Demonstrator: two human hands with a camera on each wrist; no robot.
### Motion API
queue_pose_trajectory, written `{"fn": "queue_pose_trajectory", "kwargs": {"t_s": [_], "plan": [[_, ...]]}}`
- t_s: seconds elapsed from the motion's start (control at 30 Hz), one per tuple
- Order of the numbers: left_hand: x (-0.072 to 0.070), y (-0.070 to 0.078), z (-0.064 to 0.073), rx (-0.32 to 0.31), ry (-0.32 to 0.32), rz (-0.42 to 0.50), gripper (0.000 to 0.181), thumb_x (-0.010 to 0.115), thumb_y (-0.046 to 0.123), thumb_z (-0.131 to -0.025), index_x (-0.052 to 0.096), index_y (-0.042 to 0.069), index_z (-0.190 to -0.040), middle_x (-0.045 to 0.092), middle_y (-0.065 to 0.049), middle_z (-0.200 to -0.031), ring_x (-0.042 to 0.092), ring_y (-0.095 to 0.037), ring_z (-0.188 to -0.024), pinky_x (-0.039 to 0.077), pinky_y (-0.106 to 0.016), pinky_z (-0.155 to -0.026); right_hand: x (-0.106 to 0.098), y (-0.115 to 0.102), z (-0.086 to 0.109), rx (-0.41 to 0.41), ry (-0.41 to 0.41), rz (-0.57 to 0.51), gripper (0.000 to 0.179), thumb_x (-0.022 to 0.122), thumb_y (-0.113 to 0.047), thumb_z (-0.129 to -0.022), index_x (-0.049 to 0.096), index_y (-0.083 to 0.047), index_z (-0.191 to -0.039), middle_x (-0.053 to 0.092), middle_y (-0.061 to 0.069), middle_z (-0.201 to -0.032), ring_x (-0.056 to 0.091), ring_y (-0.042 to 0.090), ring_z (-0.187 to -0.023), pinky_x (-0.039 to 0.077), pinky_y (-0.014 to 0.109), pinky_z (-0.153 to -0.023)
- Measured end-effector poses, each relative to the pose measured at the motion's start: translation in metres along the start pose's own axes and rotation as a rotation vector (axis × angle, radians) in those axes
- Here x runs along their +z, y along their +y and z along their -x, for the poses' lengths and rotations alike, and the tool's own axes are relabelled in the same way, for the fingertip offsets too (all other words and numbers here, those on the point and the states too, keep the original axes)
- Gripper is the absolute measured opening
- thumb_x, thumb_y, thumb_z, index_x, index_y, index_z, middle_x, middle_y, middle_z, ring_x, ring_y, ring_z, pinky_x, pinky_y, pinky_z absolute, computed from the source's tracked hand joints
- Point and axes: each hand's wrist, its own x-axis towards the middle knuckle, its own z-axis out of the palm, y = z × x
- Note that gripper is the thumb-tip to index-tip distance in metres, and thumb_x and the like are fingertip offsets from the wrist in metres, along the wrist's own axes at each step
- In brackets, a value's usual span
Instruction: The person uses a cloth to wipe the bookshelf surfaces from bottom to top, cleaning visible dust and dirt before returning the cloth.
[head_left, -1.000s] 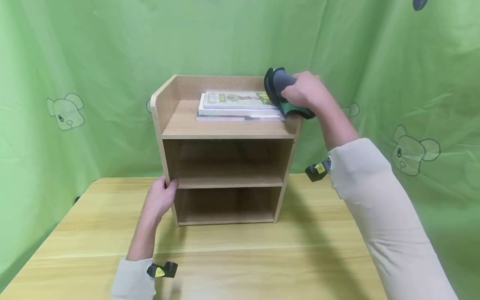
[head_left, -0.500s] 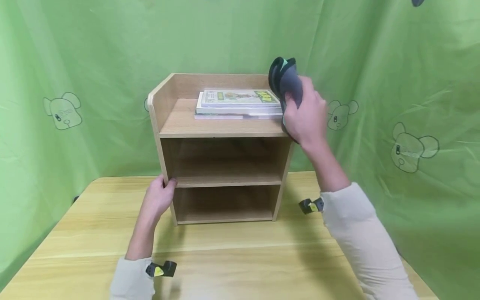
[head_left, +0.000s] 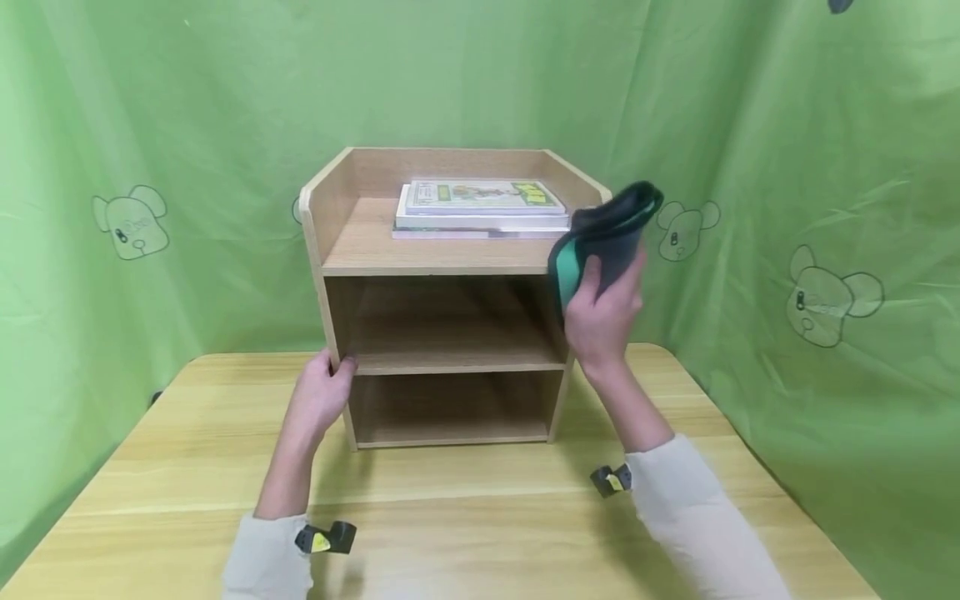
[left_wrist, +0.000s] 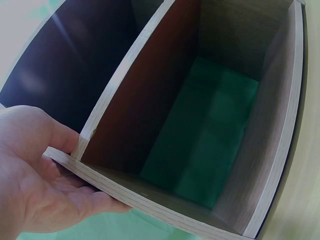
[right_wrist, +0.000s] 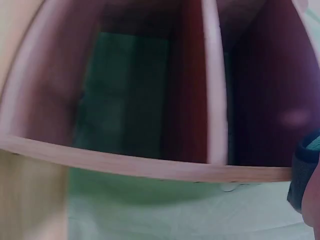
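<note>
My right hand grips a folded cloth, grey on one face and green on the other, with dark edging. It is in front of the right side of a small wooden shelf unit, near the top board's right end. My left hand holds the unit's left side panel at the middle board. In the left wrist view, the thumb is inside that panel and the fingers are outside. Only a corner of the cloth shows at the edge of the right wrist view.
A stack of books lies on the unit's top board. The unit stands on a light wooden table. A green curtain with printed animal heads hangs behind and at both sides.
My right hand has drawn the cloth off the right side panel's top edge, toward me and lower, turning it upright. My left hand keeps its hold on the left panel.
</note>
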Motion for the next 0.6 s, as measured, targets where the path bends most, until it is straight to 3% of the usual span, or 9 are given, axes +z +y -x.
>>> {"fn": "queue_pose_trajectory", "kwargs": {"t_s": [0.13,0.3,0.47,0.6], "plan": [[0.001,0.000,0.000,-0.006,-0.006,0.003,0.025,0.044,0.025,-0.106,0.054,0.002,-0.103,0.041,-0.003,-0.074,0.038,-0.018,-0.064,0.037,-0.030,-0.056,-0.002,-0.004,0.011,-0.023,0.023,-0.004,0.048,0.055,-0.015,-0.102,0.042,0.004,-0.144,0.061,0.027,-0.128,0.062,0.041,-0.118,0.050,0.049,-0.104],[0.001,0.001,0.002,-0.018,-0.019,0.008,0.026,0.043,0.026,-0.107,0.055,0.002,-0.107,0.041,-0.002,-0.074,0.038,-0.017,-0.064,0.037,-0.029,-0.055,-0.004,-0.006,0.008,-0.044,0.027,-0.004,0.046,0.055,-0.016,-0.102,0.045,0.004,-0.142,0.064,0.026,-0.124,0.064,0.041,-0.113,0.053,0.050,-0.099],[0.000,0.001,0.002,-0.019,-0.020,-0.003,0.030,0.043,0.027,-0.107,0.056,0.002,-0.116,0.042,-0.003,-0.077,0.040,-0.018,-0.067,0.039,-0.031,-0.059,-0.004,-0.010,-0.005,-0.080,0.028,0.005,0.044,0.055,-0.015,-0.101,0.048,0.006,-0.138,0.066,0.028,-0.118,0.066,0.043,-0.108,0.054,0.052,-0.096],[0.000,0.003,0.003,-0.013,-0.024,-0.006,0.033,0.043,0.028,-0.107,0.057,0.002,-0.123,0.043,-0.004,-0.078,0.040,-0.018,-0.067,0.039,-0.031,-0.059,-0.001,-0.014,-0.028,-0.067,0.026,0.000,0.044,0.054,-0.021,-0.102,0.049,0.000,-0.141,0.068,0.021,-0.120,0.067,0.034,-0.108,0.055,0.042,-0.096]]}}
